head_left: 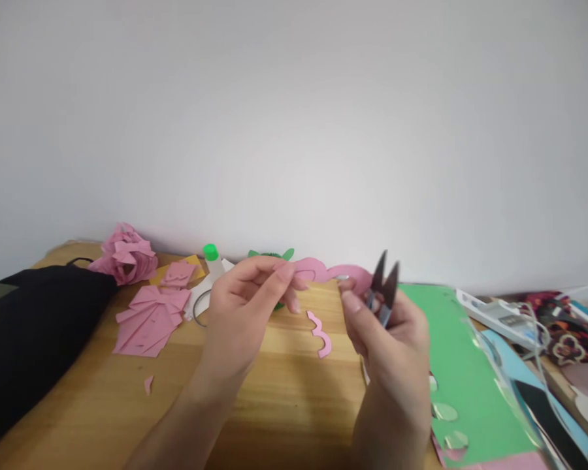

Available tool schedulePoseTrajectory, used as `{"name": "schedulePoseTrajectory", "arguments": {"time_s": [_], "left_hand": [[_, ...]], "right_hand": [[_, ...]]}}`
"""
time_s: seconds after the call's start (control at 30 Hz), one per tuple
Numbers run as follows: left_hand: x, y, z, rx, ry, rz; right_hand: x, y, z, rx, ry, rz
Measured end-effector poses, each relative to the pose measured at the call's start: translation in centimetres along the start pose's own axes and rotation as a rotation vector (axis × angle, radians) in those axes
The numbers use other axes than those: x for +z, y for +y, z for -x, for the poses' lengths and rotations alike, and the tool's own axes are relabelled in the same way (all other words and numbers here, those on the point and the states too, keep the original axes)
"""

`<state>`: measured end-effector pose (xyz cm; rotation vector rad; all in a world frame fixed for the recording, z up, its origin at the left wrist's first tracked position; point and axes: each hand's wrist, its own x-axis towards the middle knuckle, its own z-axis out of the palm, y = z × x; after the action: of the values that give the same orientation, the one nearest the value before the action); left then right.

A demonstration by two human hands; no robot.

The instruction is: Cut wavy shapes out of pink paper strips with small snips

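Observation:
Above a wooden table point(284, 385), my left hand point(247, 307) pinches one end of a curved pink paper strip point(323, 269). The other end is pinched by my right hand point(389, 339), which also holds small thread snips point(383, 287), blades apart and pointing up. A small scalloped pink paper scrap point(320, 333) lies on the table just below the strip, between my hands.
Folded pink paper pieces point(149, 316) and a crumpled pink paper flower point(125, 254) lie at left by a black cloth point(29, 333). A green-capped glue bottle point(212, 260) stands behind. Green paper sheet point(451, 365), blue sheets and patterned clutter point(566, 326) fill the right.

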<state>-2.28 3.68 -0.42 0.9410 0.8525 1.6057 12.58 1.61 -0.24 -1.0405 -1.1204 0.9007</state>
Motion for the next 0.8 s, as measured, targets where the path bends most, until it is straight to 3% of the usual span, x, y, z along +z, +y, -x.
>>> {"name": "schedulePoseTrajectory", "arguments": {"time_s": [0.1, 0.17, 0.27, 0.33, 0.5, 0.67, 0.8], "left_hand": [[0.2, -0.2, 0.0, -0.054, 0.016, 0.068], [0.4, -0.2, 0.0, -0.109, 0.026, 0.130], [0.6, 0.0, -0.1, -0.180, 0.014, 0.243], [0.7, 0.3, -0.1, -0.219, 0.019, 0.331], [0.8, 0.9, 0.4, -0.302, 0.050, 0.485], [1.3, 0.2, 1.2, -0.286, -0.015, 0.352], [1.8, -0.3, 1.2, -0.286, -0.002, 0.291]], "right_hand": [[0.6, 0.0, 0.3, -0.101, 0.226, -0.123], [0.5, -0.1, 0.7, -0.137, 0.130, -0.143], [-0.2, -0.2, 1.2, -0.071, -0.252, -0.077], [-0.5, -0.2, 1.3, -0.028, -0.405, 0.005], [-0.1, -0.2, 1.2, 0.020, -0.432, 0.142], [1.0, -0.2, 1.2, 0.057, -0.409, 0.047], [1.5, -0.1, 0.9, 0.121, -0.380, -0.066]]}}
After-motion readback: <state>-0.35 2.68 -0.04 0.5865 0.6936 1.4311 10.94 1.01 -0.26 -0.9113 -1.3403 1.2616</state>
